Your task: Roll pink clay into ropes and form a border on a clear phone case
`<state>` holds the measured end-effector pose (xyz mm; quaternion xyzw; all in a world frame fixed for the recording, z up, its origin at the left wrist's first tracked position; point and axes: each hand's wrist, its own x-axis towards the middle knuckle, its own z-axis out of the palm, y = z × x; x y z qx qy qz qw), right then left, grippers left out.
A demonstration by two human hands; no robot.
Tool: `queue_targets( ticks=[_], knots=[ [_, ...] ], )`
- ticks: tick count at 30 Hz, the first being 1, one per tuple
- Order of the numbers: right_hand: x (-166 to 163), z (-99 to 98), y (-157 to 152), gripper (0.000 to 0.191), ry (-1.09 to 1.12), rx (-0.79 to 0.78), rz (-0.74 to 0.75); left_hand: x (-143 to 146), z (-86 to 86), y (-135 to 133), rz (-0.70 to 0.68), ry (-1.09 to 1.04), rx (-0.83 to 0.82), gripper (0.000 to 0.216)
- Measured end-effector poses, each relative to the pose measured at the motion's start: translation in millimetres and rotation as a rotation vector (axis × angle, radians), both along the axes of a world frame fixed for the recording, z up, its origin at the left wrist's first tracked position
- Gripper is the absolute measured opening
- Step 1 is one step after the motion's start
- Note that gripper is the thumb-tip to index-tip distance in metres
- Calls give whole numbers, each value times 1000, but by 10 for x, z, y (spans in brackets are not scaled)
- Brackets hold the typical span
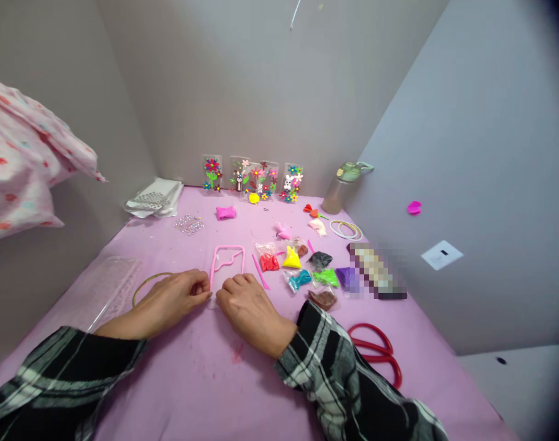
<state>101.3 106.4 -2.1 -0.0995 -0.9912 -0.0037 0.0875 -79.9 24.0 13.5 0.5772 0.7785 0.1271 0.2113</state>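
The table (192, 386), covered in pink, supports all work items. The right hand (249, 305) rests palm down with its fingers curled; the fingertips are out of sight, so whether they are apart, together or closed on something cannot be told. The left hand (181, 296) comes in from the opposite side, thumb and forefinger tips close together; whether anything is pinched between them cannot be told.

The clear panel with a pink outline (228, 247) lies flat on the table between the hands, extending forward from the fingertips. Its long axis runs away from the person. The right hand is nearer, overlapping the near right part; the left fingertips are at the near end of the left side strip.

The outline is a thin, matte pink strip with rounded far corners; the near edge is mostly hidden. A pink stick (261, 272) lies to its right. Inside the outline, a thinner wavy pink strip (224, 264) crosses from side to side.
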Motion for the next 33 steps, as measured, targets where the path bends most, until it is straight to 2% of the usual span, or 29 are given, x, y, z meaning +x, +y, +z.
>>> queue_targets(
  ticks=[10,16,19,24,33],
  knots=[
    [-23,22,15,12,13,-31,-15,-24,-30,-16,-50,-8,-11,17],
    [-41,-26,19,15,67,-32,12,-137,-38,-38,-75,-50,8,23],
    [-36,-39,37,13,56,-6,11,-204,-25,-17,-40,-36,13,21],
    [-36,-33,68,13,52,24,-5,-236,-17,150,55,41,50,29],
    [-32,-85,73,12,86,22,-5,-162,-104,429,75,63,-7,31]
  ],
)
